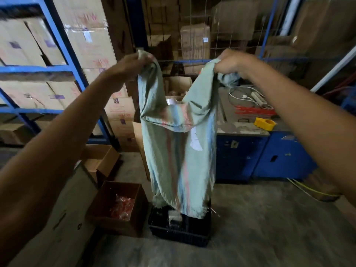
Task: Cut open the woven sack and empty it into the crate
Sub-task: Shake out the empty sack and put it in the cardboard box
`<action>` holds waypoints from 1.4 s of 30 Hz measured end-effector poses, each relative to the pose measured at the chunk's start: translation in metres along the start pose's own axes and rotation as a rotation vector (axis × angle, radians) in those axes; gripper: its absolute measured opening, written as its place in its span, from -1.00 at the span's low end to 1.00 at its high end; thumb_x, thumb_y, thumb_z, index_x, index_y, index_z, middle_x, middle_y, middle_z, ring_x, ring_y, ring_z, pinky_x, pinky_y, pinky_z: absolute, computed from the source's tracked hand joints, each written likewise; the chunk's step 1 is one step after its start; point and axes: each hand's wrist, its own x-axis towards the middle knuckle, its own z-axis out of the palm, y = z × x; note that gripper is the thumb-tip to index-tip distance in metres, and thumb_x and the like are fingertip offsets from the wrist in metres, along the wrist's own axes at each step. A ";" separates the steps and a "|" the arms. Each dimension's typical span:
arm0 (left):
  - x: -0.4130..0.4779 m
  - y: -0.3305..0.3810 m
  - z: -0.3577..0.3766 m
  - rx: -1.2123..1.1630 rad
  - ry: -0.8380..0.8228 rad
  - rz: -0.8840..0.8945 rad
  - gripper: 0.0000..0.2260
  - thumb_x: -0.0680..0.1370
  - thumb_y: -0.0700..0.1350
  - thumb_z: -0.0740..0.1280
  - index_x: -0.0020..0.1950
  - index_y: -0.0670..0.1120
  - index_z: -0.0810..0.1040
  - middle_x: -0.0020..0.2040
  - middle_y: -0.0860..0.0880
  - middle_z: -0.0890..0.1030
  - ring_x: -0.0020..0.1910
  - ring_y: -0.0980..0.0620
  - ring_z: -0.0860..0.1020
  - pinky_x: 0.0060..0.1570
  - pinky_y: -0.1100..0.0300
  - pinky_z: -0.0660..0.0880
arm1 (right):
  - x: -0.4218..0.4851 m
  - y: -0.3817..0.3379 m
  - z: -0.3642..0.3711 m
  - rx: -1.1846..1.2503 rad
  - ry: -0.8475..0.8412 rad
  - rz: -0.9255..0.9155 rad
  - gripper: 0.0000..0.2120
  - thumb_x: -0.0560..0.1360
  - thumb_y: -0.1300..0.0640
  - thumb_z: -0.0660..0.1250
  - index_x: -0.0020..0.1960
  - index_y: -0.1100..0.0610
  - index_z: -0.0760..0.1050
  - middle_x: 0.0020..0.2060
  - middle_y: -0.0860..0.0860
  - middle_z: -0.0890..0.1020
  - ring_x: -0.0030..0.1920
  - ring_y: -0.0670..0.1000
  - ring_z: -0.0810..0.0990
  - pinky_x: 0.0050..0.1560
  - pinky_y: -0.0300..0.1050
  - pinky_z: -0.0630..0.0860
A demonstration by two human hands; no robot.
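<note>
A pale green woven sack [179,151] with pink and blue stripes hangs limp and upside down in the middle of the view. My left hand [133,64] grips its upper left corner and my right hand [231,62] grips its upper right corner, both raised to about the same height. The sack's frayed open end dangles just above a black plastic crate [179,232] on the floor. Inside the crate lies a clear plastic packet [174,216], partly hidden by the sack.
A brown carton [115,209] holding red wrapped items stands left of the crate. Blue shelving [57,70] with cardboard boxes fills the left. A blue bench [265,151] at the right carries a power strip [259,98] and a yellow tape dispenser [264,123]. Concrete floor [269,228] stretches to the right.
</note>
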 end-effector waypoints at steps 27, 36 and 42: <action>0.008 -0.064 0.049 -0.219 0.509 0.093 -0.38 0.40 -0.02 0.59 0.39 -0.13 0.46 0.23 -0.04 0.63 0.19 0.02 0.60 0.19 0.16 0.53 | -0.101 0.005 0.094 0.128 -0.093 0.053 -0.76 0.42 0.02 0.52 -0.04 0.14 0.58 -0.26 0.02 0.71 -0.33 0.01 0.71 -0.20 -0.03 0.70; -0.030 -0.021 0.036 -0.514 -0.099 0.106 -0.06 0.18 0.56 0.36 0.44 0.07 0.48 0.36 0.02 0.61 0.35 0.00 0.59 0.27 0.04 0.57 | -0.080 -0.077 0.004 0.798 0.053 -0.154 -0.78 0.38 0.10 0.50 0.01 0.09 0.70 -0.08 0.05 0.76 -0.03 0.04 0.72 0.13 0.07 0.63; -0.024 -0.010 0.025 -0.597 0.132 0.225 -0.52 0.26 -0.12 0.60 0.17 -0.04 0.63 0.09 -0.05 0.75 0.05 -0.02 0.73 0.04 0.07 0.67 | -0.091 -0.039 0.005 0.792 0.015 -0.355 -0.35 0.30 -0.20 0.53 0.34 -0.15 0.44 0.12 -0.01 0.69 0.12 -0.02 0.67 0.20 -0.01 0.56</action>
